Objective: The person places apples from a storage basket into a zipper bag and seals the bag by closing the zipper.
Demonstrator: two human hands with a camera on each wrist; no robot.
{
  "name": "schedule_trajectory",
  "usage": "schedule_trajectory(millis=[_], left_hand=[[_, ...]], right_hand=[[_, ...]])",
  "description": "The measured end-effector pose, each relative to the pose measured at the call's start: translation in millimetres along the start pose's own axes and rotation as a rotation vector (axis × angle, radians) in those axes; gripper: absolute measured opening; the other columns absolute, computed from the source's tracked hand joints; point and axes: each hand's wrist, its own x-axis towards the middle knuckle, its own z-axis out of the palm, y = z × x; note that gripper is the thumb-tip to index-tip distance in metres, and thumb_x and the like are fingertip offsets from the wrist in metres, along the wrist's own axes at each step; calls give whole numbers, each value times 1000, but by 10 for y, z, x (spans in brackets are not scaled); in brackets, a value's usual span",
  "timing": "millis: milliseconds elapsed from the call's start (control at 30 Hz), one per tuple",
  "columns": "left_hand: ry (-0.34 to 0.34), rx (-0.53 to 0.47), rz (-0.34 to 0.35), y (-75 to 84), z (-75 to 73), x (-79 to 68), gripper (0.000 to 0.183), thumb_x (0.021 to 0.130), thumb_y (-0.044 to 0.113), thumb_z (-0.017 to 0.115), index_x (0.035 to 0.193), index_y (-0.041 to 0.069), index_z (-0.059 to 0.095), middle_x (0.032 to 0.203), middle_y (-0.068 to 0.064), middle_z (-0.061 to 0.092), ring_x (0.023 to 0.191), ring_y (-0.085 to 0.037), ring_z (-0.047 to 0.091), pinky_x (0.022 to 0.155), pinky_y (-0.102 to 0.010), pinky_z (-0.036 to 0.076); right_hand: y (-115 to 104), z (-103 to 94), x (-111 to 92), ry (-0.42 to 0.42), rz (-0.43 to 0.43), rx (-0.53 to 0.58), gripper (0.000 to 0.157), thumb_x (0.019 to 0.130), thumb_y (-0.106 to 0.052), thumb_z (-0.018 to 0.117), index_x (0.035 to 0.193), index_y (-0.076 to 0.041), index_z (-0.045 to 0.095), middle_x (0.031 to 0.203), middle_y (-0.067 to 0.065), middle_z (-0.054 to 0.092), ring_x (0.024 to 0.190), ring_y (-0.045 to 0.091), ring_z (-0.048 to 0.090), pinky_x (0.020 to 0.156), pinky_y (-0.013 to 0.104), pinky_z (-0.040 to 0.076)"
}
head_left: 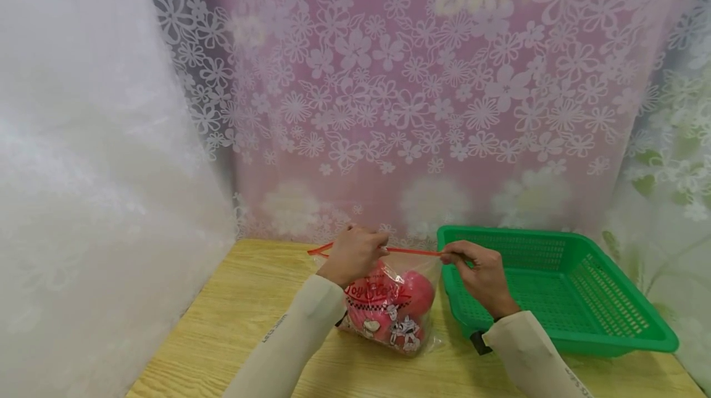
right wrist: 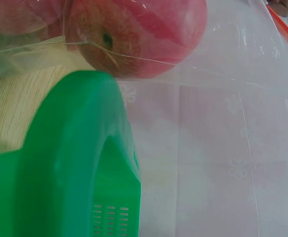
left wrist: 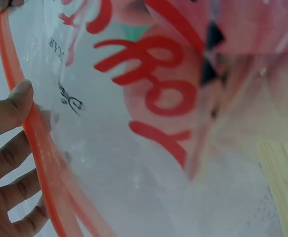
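A clear zip bag [head_left: 378, 308] with red lettering and cartoon figures stands on the table, holding several red apples [right wrist: 144, 34]. Along its top runs an orange-red zip strip [head_left: 413, 252]. My left hand [head_left: 355, 256] pinches this strip left of its middle; in the left wrist view the thumb [left wrist: 20, 101] presses on one side, with the fingers behind. To the left of that hand the strip's two halves stand apart. At the strip's right end, my right hand [head_left: 480, 271] pinches the corner between thumb and fingers. Only fingertips of it show in the right wrist view.
A green plastic basket [head_left: 627, 345] with slotted walls stands right of the bag, under my right forearm. Beneath everything lies a wood-grain table [head_left: 244, 305]. A pinkish flowered curtain [head_left: 389, 108] hangs behind, with pale sheeting [head_left: 100, 139] at the left.
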Motion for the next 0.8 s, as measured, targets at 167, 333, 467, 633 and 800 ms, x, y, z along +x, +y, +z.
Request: schedule_trajectory(millis=[167,333,467,633,800], left_hand=[[22,-21,-9,-64,27,-54,10,91,32,67,89,22,68,84,7,68,76,-13,64,72,-33,56],[37,-53,-35,-189,70,-134,10,88,27,71,85,18,68,79,4,66,71,-12,62,66,-27,56],[55,-84,-39,-292,82,-198,13,86,24,74,81,17,64,74,4,64,66,-11,60,59,-24,54],[67,-60,-39,-382,67,-246,19,85,24,74,77,16,60,70,4,62,61,-11,58,55,-25,51],[56,-76,-70,-436,44,-290,20,86,24,74,75,17,60,68,5,60,57,-8,53,52,-23,47]], right_hand=[[5,-1,-12,3,-4,12,31,71,23,69,90,-2,71,83,12,70,70,17,68,70,12,54],[6,-10,-27,15,6,15,31,72,24,68,89,-1,71,82,11,70,70,14,67,70,12,54],[19,-33,-32,11,21,16,31,72,25,67,88,-1,71,81,10,69,71,10,67,70,12,53],[25,-59,-23,14,3,16,32,71,27,67,89,0,70,81,11,69,71,9,67,69,12,53],[29,-66,-37,11,12,7,31,71,25,68,89,0,71,80,10,70,69,12,67,67,12,54]])
